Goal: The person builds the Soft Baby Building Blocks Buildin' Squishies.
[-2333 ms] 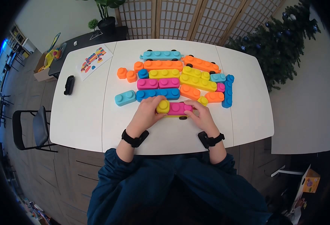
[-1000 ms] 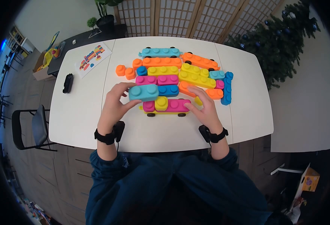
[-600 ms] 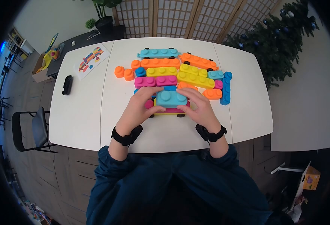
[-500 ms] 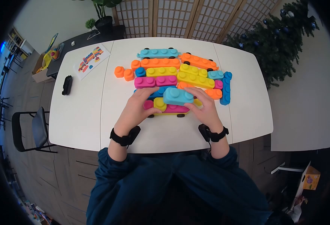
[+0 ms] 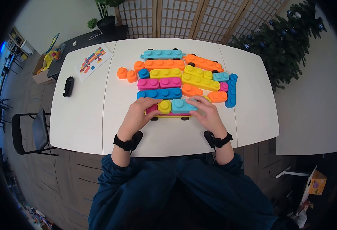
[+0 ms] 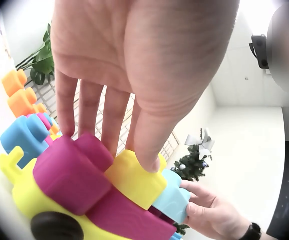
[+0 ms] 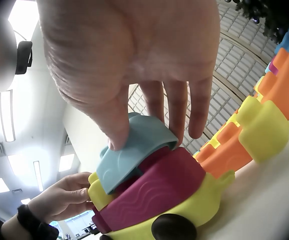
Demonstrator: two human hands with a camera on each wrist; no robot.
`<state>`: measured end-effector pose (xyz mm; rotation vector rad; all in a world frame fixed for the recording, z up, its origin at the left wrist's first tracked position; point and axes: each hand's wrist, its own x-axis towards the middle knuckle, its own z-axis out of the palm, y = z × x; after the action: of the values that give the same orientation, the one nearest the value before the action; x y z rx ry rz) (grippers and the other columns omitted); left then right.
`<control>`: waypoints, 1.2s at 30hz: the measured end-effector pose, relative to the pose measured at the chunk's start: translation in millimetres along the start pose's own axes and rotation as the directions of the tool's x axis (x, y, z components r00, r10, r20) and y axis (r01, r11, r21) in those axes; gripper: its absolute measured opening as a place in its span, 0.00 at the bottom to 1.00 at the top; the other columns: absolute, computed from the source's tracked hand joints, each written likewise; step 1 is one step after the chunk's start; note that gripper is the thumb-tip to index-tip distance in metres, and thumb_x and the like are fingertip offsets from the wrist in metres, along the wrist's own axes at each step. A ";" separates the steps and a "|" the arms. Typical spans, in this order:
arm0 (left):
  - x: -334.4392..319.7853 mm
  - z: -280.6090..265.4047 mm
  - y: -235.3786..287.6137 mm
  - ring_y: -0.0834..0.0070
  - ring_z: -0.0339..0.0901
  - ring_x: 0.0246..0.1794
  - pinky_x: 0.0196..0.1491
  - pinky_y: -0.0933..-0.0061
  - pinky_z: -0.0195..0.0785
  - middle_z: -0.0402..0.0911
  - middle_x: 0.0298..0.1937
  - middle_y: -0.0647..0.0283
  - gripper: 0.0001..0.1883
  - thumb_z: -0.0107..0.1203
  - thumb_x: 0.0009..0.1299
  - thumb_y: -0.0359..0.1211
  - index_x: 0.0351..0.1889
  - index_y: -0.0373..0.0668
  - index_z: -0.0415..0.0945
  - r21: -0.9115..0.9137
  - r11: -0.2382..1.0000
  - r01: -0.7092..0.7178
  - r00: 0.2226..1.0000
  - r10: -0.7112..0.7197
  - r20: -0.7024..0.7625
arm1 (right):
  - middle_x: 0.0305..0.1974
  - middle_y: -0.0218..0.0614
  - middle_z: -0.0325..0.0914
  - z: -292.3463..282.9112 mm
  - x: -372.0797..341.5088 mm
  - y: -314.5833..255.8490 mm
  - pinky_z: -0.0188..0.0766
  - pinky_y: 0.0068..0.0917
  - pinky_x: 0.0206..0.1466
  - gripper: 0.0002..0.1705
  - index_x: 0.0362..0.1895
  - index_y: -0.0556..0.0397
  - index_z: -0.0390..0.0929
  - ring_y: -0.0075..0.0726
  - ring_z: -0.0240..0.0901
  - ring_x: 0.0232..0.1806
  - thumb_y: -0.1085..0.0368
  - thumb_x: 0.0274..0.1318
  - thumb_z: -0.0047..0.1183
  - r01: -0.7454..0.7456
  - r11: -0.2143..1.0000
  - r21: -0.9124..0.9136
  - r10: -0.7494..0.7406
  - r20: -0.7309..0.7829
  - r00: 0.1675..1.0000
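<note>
In the head view, a yellow wheeled base (image 5: 167,116) carries magenta blocks and a small yellow block (image 5: 164,107). My left hand (image 5: 138,114) steadies that block, its thumb on the front face in the left wrist view and its fingers behind. My right hand (image 5: 208,115) pinches a light blue two-stud block (image 5: 181,106) between thumb and fingers, right of the yellow one. The right wrist view shows this light blue block (image 7: 137,147) tilted over the long magenta block (image 7: 154,187), with a gap beneath part of it.
Rows of blue, magenta, yellow and orange blocks lie just behind the base, with a light blue wheeled base (image 5: 163,54) and an orange one (image 5: 203,63) farther back. A printed sheet (image 5: 95,61) and a black object (image 5: 69,86) are at the left of the white table (image 5: 80,126).
The light blue block came from the left in my left hand, passed into my right hand, and is now lower, over the magenta block. My left hand has shifted onto the small yellow block.
</note>
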<state>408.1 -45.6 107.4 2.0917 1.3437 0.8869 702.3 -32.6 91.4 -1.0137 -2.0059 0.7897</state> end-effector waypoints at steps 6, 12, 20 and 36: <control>-0.1 0.3 1.4 0.56 0.80 0.43 0.49 0.62 0.77 0.86 0.44 0.56 0.20 0.71 0.61 0.30 0.52 0.42 0.83 0.016 1.000 -0.024 0.999 0.024 -0.022 | 0.58 0.39 0.76 6.3 -3.7 2.5 0.78 0.33 0.52 0.26 0.60 0.42 0.83 0.43 0.79 0.49 0.73 0.56 0.64 0.003 0.999 -0.052 -0.003 0.002 1.000; 0.3 -0.4 2.7 0.57 0.80 0.43 0.48 0.62 0.77 0.86 0.44 0.57 0.19 0.70 0.62 0.31 0.52 0.42 0.83 0.039 0.999 -0.001 1.000 0.001 -0.010 | 0.58 0.40 0.75 7.4 -3.7 4.6 0.77 0.33 0.52 0.26 0.60 0.41 0.83 0.43 0.78 0.46 0.73 0.56 0.64 0.026 0.993 -0.111 -0.024 0.017 1.000; -2.0 0.8 3.1 0.58 0.81 0.43 0.48 0.63 0.77 0.86 0.44 0.57 0.20 0.71 0.62 0.32 0.53 0.44 0.83 0.053 0.998 0.043 0.999 -0.042 -0.017 | 0.60 0.41 0.75 9.9 -6.6 6.4 0.73 0.35 0.61 0.26 0.61 0.45 0.83 0.48 0.76 0.59 0.73 0.56 0.63 -0.051 0.998 -0.024 0.051 0.006 0.999; -1.4 3.8 3.2 0.60 0.80 0.41 0.45 0.62 0.76 0.86 0.41 0.60 0.20 0.71 0.62 0.35 0.53 0.46 0.83 0.069 0.997 0.018 0.999 -0.015 -0.039 | 0.58 0.38 0.79 14.1 -7.2 12.5 0.73 0.31 0.59 0.25 0.63 0.52 0.76 0.38 0.77 0.57 0.66 0.62 0.64 -0.096 0.992 0.083 0.101 -0.057 0.993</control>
<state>412.4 -48.4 106.8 2.1221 1.4281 0.8903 698.5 -35.1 71.7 -1.0842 -1.8697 0.8747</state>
